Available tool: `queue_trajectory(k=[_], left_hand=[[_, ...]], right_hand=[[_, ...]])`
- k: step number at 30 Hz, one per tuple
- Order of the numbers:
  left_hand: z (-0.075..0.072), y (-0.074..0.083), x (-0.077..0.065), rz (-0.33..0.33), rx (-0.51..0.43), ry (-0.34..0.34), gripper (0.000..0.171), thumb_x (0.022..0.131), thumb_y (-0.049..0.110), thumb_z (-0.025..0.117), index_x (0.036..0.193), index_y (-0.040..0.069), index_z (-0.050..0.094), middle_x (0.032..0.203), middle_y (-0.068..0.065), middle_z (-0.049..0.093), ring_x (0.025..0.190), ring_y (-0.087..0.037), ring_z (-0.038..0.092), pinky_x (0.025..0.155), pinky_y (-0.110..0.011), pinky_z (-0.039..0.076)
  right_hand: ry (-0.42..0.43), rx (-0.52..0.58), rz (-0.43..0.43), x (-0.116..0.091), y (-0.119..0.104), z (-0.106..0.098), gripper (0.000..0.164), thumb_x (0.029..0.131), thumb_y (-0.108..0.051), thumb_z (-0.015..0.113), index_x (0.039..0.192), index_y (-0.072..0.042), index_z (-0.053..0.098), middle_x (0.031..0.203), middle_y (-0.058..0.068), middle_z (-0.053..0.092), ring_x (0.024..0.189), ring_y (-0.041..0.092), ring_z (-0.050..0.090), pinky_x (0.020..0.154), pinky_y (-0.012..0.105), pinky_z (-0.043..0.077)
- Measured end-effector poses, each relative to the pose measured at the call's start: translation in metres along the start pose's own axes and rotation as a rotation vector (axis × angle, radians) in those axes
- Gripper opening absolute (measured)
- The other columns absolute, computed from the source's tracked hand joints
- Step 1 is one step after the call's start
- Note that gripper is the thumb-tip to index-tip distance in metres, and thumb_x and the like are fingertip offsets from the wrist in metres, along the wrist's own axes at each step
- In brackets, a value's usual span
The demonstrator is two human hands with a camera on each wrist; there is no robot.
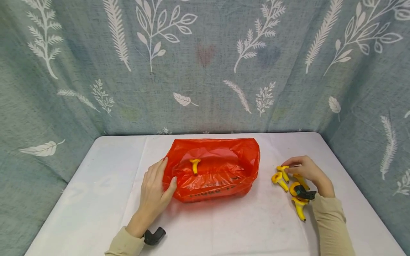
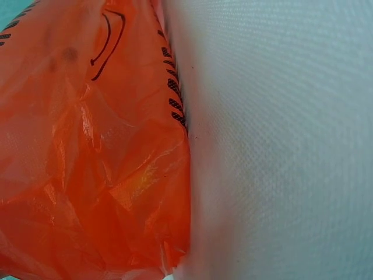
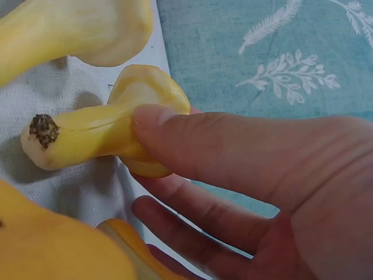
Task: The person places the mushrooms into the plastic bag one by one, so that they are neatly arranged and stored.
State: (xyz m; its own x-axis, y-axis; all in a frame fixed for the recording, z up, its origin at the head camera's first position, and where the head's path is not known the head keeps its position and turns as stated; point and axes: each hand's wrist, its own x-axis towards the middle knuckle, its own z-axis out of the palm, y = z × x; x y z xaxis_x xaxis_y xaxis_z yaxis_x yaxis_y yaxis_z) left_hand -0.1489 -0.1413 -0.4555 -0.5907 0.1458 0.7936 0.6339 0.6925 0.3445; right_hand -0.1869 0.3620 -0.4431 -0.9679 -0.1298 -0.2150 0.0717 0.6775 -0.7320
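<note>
A red plastic bag (image 1: 205,188) lies on the table with its mouth spread wide, and one yellow mushroom (image 1: 195,165) is inside. My left hand (image 1: 152,188) rests against the bag's left side, fingers fairly straight along the rim and thumb apart over the front corner. The bag's crinkled side (image 2: 99,175) fills the left of the left wrist view. Over on the right, my right hand (image 1: 309,170) pinches a trumpet-shaped yellow mushroom (image 3: 87,134) near its cap between thumb and fingers. More yellow mushrooms (image 1: 300,208) lie beneath and beside that hand.
The table (image 1: 224,227) has a white cover. Patterned grey-green cloth (image 1: 205,89) hangs behind it and along both sides. A black wrist device (image 1: 154,236) sits by the left wrist and another (image 1: 305,193) by the right, overlapping some mushrooms.
</note>
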Motion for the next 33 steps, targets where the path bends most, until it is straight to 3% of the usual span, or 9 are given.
queue_trajectory(k=[33], left_hand=[[-0.0001,-0.0013,-0.0006,0.003,0.003,0.001,0.062,0.096,0.040,0.047,0.137,-0.007,0.053,0.130,-0.021,0.059,0.115,-0.038,0.054,0.087,-0.048,0.040]], right_hand=[[0.007,-0.022,-0.001,-0.0009,-0.0043,-0.0038,0.028,0.092,-0.021,0.069,0.111,0.000,0.071,0.105,0.010,0.069,0.087,0.024,0.057,0.078,0.033,0.051]])
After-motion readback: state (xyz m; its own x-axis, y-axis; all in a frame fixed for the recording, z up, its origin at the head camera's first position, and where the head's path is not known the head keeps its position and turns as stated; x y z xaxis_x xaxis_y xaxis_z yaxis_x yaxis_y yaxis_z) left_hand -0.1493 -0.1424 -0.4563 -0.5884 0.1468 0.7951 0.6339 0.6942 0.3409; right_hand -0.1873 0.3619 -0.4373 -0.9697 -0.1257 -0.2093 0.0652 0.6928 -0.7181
